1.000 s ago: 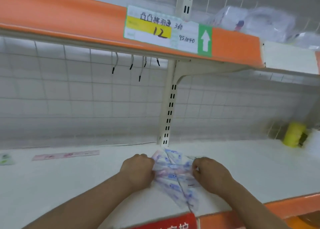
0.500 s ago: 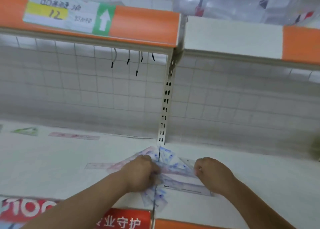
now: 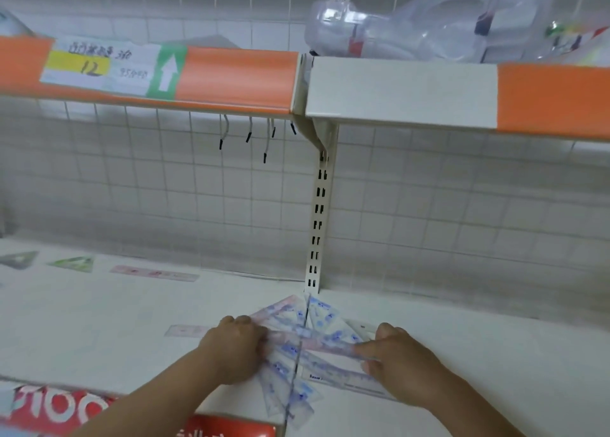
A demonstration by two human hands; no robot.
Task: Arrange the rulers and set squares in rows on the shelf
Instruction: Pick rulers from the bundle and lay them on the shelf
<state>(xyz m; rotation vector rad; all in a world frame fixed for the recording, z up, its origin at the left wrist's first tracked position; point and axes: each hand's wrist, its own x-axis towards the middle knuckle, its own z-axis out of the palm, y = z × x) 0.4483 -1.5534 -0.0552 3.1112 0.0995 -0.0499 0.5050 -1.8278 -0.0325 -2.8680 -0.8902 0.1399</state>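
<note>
A loose pile of clear rulers and set squares (image 3: 305, 334) with blue and pink print lies on the white shelf (image 3: 99, 331), over the seam between two shelf boards. My left hand (image 3: 232, 351) grips the pile's left side with curled fingers. My right hand (image 3: 397, 357) holds the right end of a pink ruler (image 3: 330, 342) in the pile, index finger stretched along it. Further left at the back lie a single pink ruler (image 3: 155, 273), a green set square (image 3: 74, 263) and a grey set square (image 3: 19, 259). Another pale ruler (image 3: 186, 331) pokes out left of my left hand.
An upper shelf with an orange edge strip (image 3: 237, 77) and a price label (image 3: 99, 65) hangs above. Clear plastic packages (image 3: 429, 24) lie on it. A slotted upright (image 3: 318, 222) and wire grid back the shelf. Red signage (image 3: 59, 410) runs along the front edge.
The view has swung right and up. My hands have stayed on the pile, which has fanned out wider; my right index finger now stretches along the pink ruler.
</note>
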